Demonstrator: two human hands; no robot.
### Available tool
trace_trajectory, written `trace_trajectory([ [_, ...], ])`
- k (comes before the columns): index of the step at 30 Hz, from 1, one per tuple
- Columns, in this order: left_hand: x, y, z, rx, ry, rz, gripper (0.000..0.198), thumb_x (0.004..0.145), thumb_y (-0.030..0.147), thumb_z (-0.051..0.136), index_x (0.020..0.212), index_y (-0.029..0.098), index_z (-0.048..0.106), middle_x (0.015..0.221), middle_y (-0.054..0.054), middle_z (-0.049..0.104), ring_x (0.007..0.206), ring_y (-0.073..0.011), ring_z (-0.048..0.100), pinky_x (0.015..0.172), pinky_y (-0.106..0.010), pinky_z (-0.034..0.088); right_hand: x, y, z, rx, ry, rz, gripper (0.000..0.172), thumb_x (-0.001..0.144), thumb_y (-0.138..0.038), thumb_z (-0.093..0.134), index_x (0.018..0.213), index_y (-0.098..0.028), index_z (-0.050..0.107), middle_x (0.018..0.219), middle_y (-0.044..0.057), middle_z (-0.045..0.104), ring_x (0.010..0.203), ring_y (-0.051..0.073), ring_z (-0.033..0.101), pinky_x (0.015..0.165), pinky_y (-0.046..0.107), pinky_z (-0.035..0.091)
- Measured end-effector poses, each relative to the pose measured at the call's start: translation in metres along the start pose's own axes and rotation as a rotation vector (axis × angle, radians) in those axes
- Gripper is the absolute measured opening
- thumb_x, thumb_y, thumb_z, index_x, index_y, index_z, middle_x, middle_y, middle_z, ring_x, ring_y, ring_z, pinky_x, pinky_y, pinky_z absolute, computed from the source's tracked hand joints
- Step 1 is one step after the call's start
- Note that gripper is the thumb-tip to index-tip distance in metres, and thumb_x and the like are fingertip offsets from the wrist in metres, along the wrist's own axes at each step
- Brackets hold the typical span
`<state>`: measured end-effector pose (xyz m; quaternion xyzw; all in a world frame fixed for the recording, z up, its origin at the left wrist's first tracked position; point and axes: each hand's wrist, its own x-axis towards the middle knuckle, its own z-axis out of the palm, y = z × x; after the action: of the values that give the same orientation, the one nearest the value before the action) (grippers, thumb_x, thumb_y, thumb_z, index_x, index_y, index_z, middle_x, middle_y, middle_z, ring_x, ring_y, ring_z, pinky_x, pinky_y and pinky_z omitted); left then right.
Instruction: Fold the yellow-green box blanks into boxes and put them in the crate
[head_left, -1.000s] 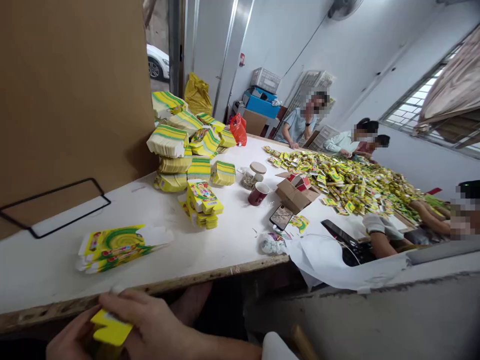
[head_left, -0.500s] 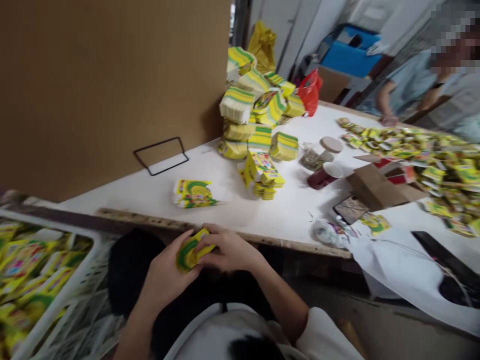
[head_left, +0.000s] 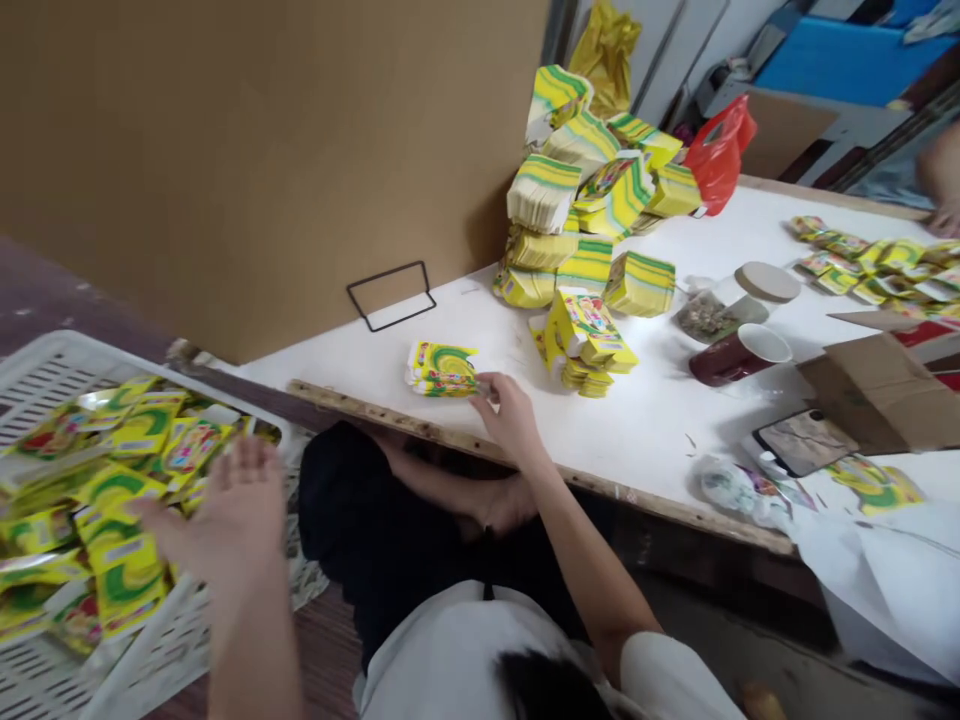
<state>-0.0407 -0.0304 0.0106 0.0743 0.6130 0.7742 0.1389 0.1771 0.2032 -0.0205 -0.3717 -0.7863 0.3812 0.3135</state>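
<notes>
My left hand (head_left: 232, 500) hovers with its fingers spread over a white plastic crate (head_left: 52, 360) at my left. The crate holds several yellow-green packets (head_left: 120, 480), and the hand holds nothing. My right hand (head_left: 511, 412) reaches over the table's front edge to a small stack of flat yellow cartons (head_left: 441, 368). Its fingertips pinch the stack's right end, at a white flap. A second small pile of folded cartons (head_left: 589, 340) lies just right of that hand.
A brown cardboard sheet (head_left: 262, 150) stands behind the white table (head_left: 660, 420). Bundles of yellow cartons (head_left: 585, 210) are heaped at the back. A maroon mug (head_left: 739, 355), lidded jar (head_left: 739, 292), phone (head_left: 806, 440), cardboard box (head_left: 885, 385), red bag (head_left: 716, 150) and loose packets (head_left: 877, 265) lie right.
Both hands held one yellow carton at my lap. Now the left hand has swung out over the crate, empty, and the right has reached up to the stack. The camera turned left and down.
</notes>
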Motion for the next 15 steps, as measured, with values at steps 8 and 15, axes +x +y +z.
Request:
trace_trajectory([
  [8, -0.062, -0.032, 0.062, -0.373, -0.031, -0.694, 0.020, 0.091, 0.029, 0.064, 0.100, 0.012, 0.068, 0.086, -0.008, 0.069, 0.065, -0.0125, 0.064, 0.061, -0.023, 0.052, 0.040, 0.014, 0.026, -0.065, 0.102, 0.029, 0.031, 0.081, -0.039, 0.077, 0.073, -0.023, 0.052, 0.077, 0.006, 0.050, 0.088, 0.026, 0.049, 0.087, 0.043, 0.039],
  [15, -0.079, -0.055, 0.069, -0.353, -0.206, -0.601, 0.049, 0.069, 0.047, 0.089, 0.097, 0.011, 0.072, 0.083, -0.008, 0.072, 0.065, -0.0135, 0.065, 0.058, -0.022, 0.052, 0.034, 0.017, 0.024, -0.077, 0.169, -0.028, 0.037, 0.079, -0.043, 0.079, 0.081, -0.025, 0.046, 0.078, 0.005, 0.053, 0.075, 0.023, 0.046, 0.072, 0.039, 0.036],
])
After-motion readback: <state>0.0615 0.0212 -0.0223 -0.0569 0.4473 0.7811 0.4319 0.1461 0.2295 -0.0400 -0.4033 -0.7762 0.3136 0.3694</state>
